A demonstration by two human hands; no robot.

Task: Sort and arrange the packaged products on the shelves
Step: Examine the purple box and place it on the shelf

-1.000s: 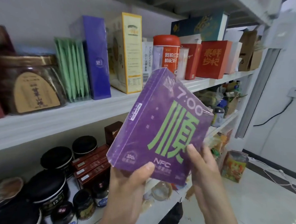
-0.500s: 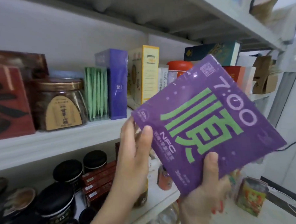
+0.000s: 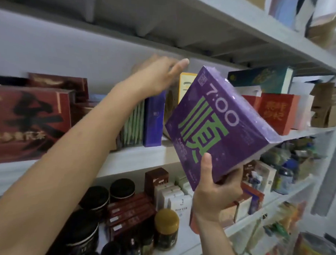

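Note:
My right hand [image 3: 215,190] grips the lower corner of a purple box [image 3: 218,123] with green characters and "7:00" on its face, held tilted in front of the middle shelf [image 3: 137,159]. My left hand [image 3: 157,74] reaches up over the tops of the blue box [image 3: 153,118] and the yellow box [image 3: 186,82] standing on that shelf, fingers stretched out; blur hides whether it touches them. Green sachets [image 3: 133,126] stand left of the blue box.
A large dark red box [image 3: 29,120] fills the shelf's left end; red boxes [image 3: 277,110] and cardboard cartons [image 3: 324,106] stand at the right. Black-lidded jars [image 3: 101,198], flat red boxes [image 3: 128,212] and a gold-lidded jar [image 3: 167,228] crowd the lower shelf. The upper shelf [image 3: 236,27] hangs overhead.
My left hand has let go of the purple box and risen to the tops of the boxes on the middle shelf. My right hand alone now holds the box, closer to the shelf.

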